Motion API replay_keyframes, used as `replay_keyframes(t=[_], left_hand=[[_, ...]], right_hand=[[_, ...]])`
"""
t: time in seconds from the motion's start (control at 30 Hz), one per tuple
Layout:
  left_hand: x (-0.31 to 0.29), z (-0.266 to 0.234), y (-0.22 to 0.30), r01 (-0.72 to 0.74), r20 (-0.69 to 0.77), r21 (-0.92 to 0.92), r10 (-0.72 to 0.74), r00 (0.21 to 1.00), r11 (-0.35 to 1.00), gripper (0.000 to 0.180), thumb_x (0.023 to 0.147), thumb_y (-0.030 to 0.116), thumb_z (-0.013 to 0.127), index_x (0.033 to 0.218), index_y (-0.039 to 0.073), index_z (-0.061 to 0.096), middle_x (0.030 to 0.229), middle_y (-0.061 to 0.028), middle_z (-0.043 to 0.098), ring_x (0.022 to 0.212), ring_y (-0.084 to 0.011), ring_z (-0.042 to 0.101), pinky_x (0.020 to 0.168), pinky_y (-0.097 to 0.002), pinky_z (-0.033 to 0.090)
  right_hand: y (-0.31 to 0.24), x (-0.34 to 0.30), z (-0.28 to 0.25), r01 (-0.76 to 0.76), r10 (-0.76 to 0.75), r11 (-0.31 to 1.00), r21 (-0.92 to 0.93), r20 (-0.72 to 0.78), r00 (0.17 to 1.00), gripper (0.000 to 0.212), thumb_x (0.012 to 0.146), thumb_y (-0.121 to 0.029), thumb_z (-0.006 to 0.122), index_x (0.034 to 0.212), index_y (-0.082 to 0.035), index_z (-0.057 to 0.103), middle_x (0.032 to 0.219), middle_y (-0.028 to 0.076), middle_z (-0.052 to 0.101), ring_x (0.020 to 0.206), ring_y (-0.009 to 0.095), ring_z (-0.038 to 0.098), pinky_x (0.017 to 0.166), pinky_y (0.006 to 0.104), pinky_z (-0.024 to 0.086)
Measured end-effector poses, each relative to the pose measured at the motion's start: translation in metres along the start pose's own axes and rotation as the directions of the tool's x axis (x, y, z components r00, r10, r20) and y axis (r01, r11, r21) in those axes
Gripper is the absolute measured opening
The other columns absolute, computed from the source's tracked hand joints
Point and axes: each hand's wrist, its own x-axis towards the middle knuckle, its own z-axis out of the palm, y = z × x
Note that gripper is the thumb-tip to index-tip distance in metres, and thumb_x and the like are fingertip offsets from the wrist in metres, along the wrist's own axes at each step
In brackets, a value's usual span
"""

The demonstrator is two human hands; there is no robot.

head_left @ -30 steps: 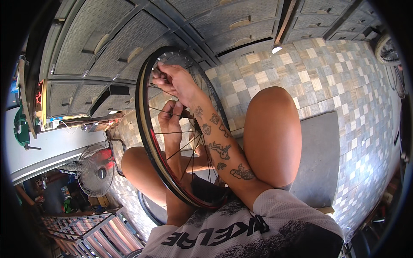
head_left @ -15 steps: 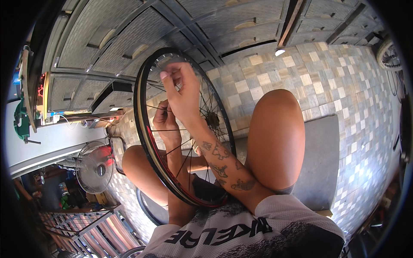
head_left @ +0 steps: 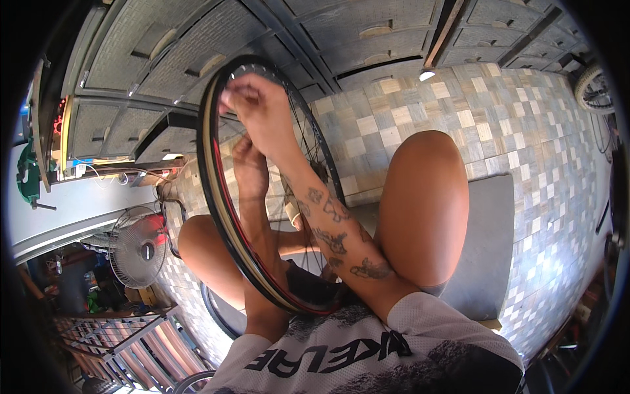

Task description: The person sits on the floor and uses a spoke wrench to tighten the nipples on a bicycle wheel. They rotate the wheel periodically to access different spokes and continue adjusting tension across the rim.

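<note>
A spoked bicycle wheel (head_left: 208, 148) stands tilted between my knees, its rim black with a cream band and red on the lower part. Near the top of the rim is my right hand (head_left: 261, 108), thumb and fingers bent into a pinch and slightly blurred; anything in them is too small to make out. Lower down, among the spokes, my left hand (head_left: 251, 164) has its fingers curled together. What they grip is hidden. My tattooed right forearm crosses in front of the spokes and covers part of the hub.
Grey drawer cabinets (head_left: 367, 39) line the far side. At the left are a fan (head_left: 139, 253), a green clamp (head_left: 29, 174) and a slatted rack (head_left: 141, 348). A grey mat (head_left: 485, 243) lies under me on the tiled floor. Another wheel (head_left: 594, 88) stands far right.
Both hands have moved up and a little left, my right hand coming closer to the rim's upper left. The wheel has shifted slightly left and up in view.
</note>
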Motion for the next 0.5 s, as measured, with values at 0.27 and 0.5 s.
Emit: replay_keyframes(t=[0.27, 0.5], left_hand=[[0.026, 0.015, -0.019, 0.116, 0.063, -0.034, -0.114, 0.991, 0.993, 0.025, 0.102, 0.021, 0.063, 0.102, -0.004, 0.068, 0.08, 0.0011, 0.065, 0.067, -0.0078, 0.054, 0.062, -0.0242, 0.043], [0.032, 0.007, -0.018, 0.135, 0.168, 0.143, -0.158, 0.973, 0.981, 0.027, 0.101, 0.026, 0.065, 0.101, -0.001, 0.07, 0.078, 0.0019, 0.062, 0.066, -0.0075, 0.051, 0.061, -0.0249, 0.041]], right_hand=[[0.018, 0.026, -0.021, -0.055, 0.05, 0.998, -0.023, -0.17, 0.984, 0.007, 0.09, -0.002, 0.07, 0.093, 0.003, 0.067, 0.076, 0.01, 0.074, 0.058, 0.008, 0.061, 0.054, 0.023, 0.046], [0.011, 0.021, -0.035, -0.238, 0.249, 0.96, 0.149, -0.064, 0.966, 0.007, 0.096, -0.008, 0.065, 0.096, -0.001, 0.066, 0.089, 0.008, 0.073, 0.055, 0.006, 0.051, 0.048, 0.0212, 0.037]])
